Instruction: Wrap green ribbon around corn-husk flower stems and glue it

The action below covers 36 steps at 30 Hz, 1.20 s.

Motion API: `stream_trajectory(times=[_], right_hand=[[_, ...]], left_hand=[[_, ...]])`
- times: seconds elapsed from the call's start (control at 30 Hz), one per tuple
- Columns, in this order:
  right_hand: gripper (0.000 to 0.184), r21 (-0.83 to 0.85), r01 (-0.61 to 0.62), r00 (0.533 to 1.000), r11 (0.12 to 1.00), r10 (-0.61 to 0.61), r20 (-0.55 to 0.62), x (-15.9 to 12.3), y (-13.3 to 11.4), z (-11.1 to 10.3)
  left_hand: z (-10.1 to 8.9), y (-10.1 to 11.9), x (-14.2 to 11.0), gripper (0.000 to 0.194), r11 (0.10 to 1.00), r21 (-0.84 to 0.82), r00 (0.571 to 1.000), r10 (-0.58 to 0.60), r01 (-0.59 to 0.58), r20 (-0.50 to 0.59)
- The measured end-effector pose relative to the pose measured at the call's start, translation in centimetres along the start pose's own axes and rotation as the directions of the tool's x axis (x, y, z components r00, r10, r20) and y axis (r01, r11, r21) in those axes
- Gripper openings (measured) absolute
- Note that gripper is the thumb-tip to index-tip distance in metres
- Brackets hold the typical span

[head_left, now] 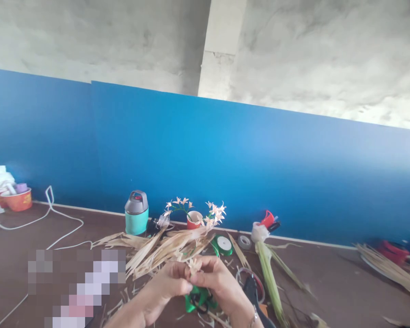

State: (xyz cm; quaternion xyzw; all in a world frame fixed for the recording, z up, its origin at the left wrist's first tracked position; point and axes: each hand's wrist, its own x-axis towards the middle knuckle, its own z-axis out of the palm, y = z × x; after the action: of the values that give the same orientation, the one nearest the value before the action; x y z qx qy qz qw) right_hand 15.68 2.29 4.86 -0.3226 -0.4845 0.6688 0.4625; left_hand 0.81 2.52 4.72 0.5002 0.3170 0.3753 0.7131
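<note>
Lower centre of frame: left hand point(167, 288) and right hand point(216, 279) meet, thumbs and forefingertips pinching a small pale flower point(194, 265) between them, presumably to steady its thin, pointed petals. Other fingers curled. Beyond: dry, papery, ribbed husks point(177, 243) in a loose heap, likely within reach as stock; ribbon spool point(224, 244), round and flat, lies beside them.

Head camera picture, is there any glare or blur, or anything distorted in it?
Head view: a pale sheen on the blue partition toward the right; the concrete wall looks washed out just above it there; fine detail is soft on the flower piece between the hands; coarse pixelation hides part of the lower left.
</note>
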Motion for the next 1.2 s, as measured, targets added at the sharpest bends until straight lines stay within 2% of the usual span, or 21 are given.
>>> stream_trajectory(times=[0.1, 0.17, 0.23, 0.37, 0.6, 0.8, 1.0, 1.07, 1.2], right_hand=[[0.019, -0.059, 0.014, 0.998, 0.998, -0.017, -0.057, 0.0, 0.0, 0.2], [0.022, -0.096, 0.025, 0.995, 0.995, -0.034, -0.094, 0.2, 0.0, 0.3], [0.023, -0.142, 0.035, 0.989, 0.989, -0.055, -0.14, 0.3, 0.2, 0.5], [0.023, -0.226, 0.053, 0.967, 0.973, -0.106, -0.23, 0.6, 0.5, 0.7], [0.022, -0.246, 0.071, 0.957, 0.967, -0.135, -0.255, 0.8, 0.8, 0.7], [0.021, -0.31, 0.083, 0.944, 0.947, -0.175, -0.279, 0.7, 0.6, 0.6], [0.019, -0.352, 0.089, 0.925, 0.932, -0.208, -0.317, 0.7, 0.6, 1.1], [0.019, -0.362, 0.098, 0.928, 0.927, -0.217, -0.303, 0.8, 0.6, 1.0], [0.016, -0.354, 0.101, 0.958, 0.93, -0.187, -0.217, 0.6, 0.5, 0.5]], left_hand=[[-0.1, -0.3, 0.4, 0.007, 0.989, 0.144, 0.998, 0.031, -0.022, -0.057], [-0.2, -0.6, 0.6, 0.006, 0.964, 0.255, 0.987, 0.103, -0.069, -0.123], [-0.3, -0.9, 0.6, 0.007, 0.924, 0.36, 0.963, 0.204, -0.131, -0.173], [-0.5, -1.5, 0.5, 0.005, 0.827, 0.522, 0.91, 0.361, -0.211, -0.202], [-0.6, -2.1, 0.4, 0.006, 0.779, 0.583, 0.869, 0.434, -0.229, -0.239], [-0.6, -1.8, 0.3, 0.01, 0.714, 0.674, 0.847, 0.465, -0.188, -0.256], [-0.8, -2.0, 0.2, 0.01, 0.599, 0.772, 0.774, 0.585, -0.212, -0.241], [-0.7, -2.0, 0.2, 0.01, 0.61, 0.76, 0.772, 0.587, -0.223, -0.244], [-0.4, -1.4, 0.2, 0.013, 0.742, 0.644, 0.827, 0.472, -0.187, -0.305]])
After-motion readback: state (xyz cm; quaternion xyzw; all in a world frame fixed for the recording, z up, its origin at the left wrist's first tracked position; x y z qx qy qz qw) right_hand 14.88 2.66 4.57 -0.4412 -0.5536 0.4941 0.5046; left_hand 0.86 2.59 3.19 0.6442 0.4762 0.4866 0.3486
